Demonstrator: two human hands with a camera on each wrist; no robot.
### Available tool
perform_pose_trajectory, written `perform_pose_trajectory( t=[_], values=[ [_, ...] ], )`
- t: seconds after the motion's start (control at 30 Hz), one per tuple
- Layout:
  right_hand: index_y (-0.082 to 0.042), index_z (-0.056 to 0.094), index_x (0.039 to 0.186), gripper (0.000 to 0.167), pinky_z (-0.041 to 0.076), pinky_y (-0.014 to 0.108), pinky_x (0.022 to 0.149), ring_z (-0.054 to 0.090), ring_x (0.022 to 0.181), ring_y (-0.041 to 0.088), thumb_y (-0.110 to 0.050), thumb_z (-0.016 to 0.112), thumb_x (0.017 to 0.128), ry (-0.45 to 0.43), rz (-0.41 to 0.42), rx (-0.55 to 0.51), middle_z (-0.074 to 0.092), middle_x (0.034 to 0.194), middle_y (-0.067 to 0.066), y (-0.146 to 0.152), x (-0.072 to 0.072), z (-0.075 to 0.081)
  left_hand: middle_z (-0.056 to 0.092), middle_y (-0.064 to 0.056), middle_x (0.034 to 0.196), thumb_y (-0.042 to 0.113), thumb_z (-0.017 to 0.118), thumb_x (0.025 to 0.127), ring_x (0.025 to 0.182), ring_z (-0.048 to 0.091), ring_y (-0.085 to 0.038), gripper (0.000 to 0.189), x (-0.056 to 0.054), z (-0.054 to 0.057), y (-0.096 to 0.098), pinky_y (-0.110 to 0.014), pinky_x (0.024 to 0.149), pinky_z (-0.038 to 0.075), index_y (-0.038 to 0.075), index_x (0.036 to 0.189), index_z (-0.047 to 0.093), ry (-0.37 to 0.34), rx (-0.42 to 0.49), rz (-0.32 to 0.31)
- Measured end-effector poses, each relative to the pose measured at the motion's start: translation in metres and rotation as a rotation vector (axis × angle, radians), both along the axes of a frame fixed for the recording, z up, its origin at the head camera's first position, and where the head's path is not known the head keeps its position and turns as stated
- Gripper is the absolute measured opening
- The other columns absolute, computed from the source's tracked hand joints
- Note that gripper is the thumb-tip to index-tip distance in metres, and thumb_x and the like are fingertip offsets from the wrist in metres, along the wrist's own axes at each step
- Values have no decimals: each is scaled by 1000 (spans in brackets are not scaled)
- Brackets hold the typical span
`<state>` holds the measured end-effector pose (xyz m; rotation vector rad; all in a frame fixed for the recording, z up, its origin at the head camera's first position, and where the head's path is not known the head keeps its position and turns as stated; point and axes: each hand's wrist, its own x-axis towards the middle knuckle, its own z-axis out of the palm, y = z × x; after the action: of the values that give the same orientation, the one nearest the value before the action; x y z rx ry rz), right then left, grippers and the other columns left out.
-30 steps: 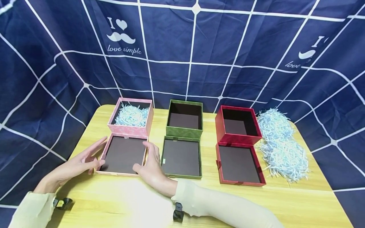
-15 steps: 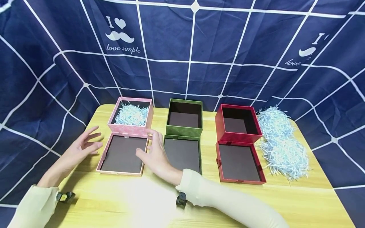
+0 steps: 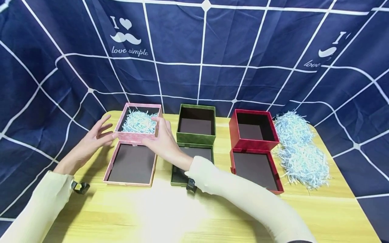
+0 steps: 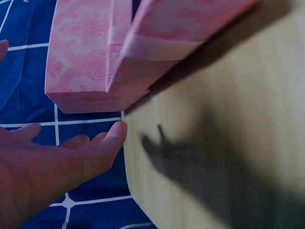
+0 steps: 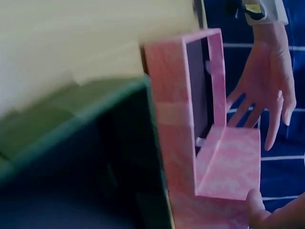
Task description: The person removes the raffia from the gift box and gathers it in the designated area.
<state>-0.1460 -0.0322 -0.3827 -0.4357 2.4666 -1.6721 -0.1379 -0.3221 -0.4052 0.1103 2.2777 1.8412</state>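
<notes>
The pink box (image 3: 130,136) stands at the back left with light blue shredded paper (image 3: 138,122) inside. Its lid (image 3: 132,163), pink with a dark inner face, lies hollow side up just in front. My left hand (image 3: 86,143) is left of the box, fingers spread and apart from its side; the left wrist view shows this hand (image 4: 52,171) below the pink patterned wall. At the box's right front corner is my right hand (image 3: 165,140), loosely bent, fingers by the right rim and thumb near the front wall. Its thumb (image 5: 256,205) shows beside the box in the right wrist view.
In the middle stands a green box (image 3: 196,139), its lid (image 3: 179,182) partly under my right forearm. A red box (image 3: 255,146) and its lid (image 3: 255,172) are farther right. Piles of light blue shredded paper (image 3: 304,165) lie at the table's right side.
Both hands have left the sides of the pink lid and moved away from me, up to the pink box. The boxes and lids stay in place.
</notes>
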Motion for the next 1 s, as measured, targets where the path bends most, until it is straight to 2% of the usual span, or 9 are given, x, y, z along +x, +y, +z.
perform_pose_trajectory(
  t=[0.2, 0.33, 0.4, 0.6, 0.7, 0.77, 0.87, 1.0],
  values=[
    [-10, 42, 158, 78, 48, 34, 102, 53, 135, 31, -25, 82, 93, 17, -17, 37, 41, 153, 15, -13, -20, 9, 6, -29, 175, 10, 65, 109, 156, 20, -51, 94, -26, 0, 4, -25, 101, 47, 26, 177, 3, -25, 25, -45],
    [-9, 43, 158, 78, 50, 35, 101, 55, 132, 30, -26, 82, 92, 43, -30, 51, 42, 149, 12, -21, -31, 18, 6, -22, 177, 11, 66, 107, 160, 16, -47, 96, -39, -2, 4, -36, 115, 37, 23, 177, 2, -37, 2, -82],
    [-10, 41, 160, 81, 50, 34, 103, 54, 132, 27, -26, 83, 92, 34, -20, 70, 41, 151, 11, -26, -37, 22, 6, -22, 177, 11, 66, 108, 160, 15, -46, 95, -45, -3, 3, -40, 118, 35, 21, 177, 1, -47, -1, -92],
    [-11, 34, 168, 96, 42, 36, 116, 40, 148, 23, -34, 87, 91, 2, 44, 244, 36, 166, 13, -42, -56, 28, 8, -28, 176, 6, 63, 108, 158, 17, -47, 96, -57, -6, 1, -24, 103, 44, 20, 177, -3, -62, 68, -139],
    [-14, 31, 171, 99, 40, 40, 119, 35, 154, 26, -36, 87, 92, -44, 53, 302, 34, 170, 13, -49, -66, 29, 16, -26, 173, 3, 63, 107, 152, 28, -41, 96, -62, -8, 1, -21, 102, 44, 23, 177, 0, -42, 79, -180],
    [-16, 28, 172, 100, 41, 43, 119, 38, 154, 25, -37, 86, 93, -89, 54, 322, 32, 172, 12, -53, -72, 27, 20, -24, 170, 3, 64, 106, 145, 36, -34, 97, -65, -11, 1, -22, 102, 44, 24, 178, 2, -32, 75, -202],
    [-17, 25, 172, 103, 43, 45, 118, 40, 152, 24, -40, 85, 92, -160, 59, 353, 28, 174, 10, -64, -82, 18, 21, -24, 169, 0, 64, 104, 138, 40, -26, 99, -66, -13, 1, -22, 103, 43, 22, 178, 2, -40, 74, -218],
    [-20, 18, 174, 113, 37, 45, 121, 38, 152, 21, -50, 86, 89, -231, 41, 463, 24, 174, 9, -81, -99, -2, 13, -23, 174, -5, 64, 102, 144, 34, -28, 105, -66, -15, 1, -21, 106, 40, 22, 177, -3, -47, 79, -243]
  ],
)
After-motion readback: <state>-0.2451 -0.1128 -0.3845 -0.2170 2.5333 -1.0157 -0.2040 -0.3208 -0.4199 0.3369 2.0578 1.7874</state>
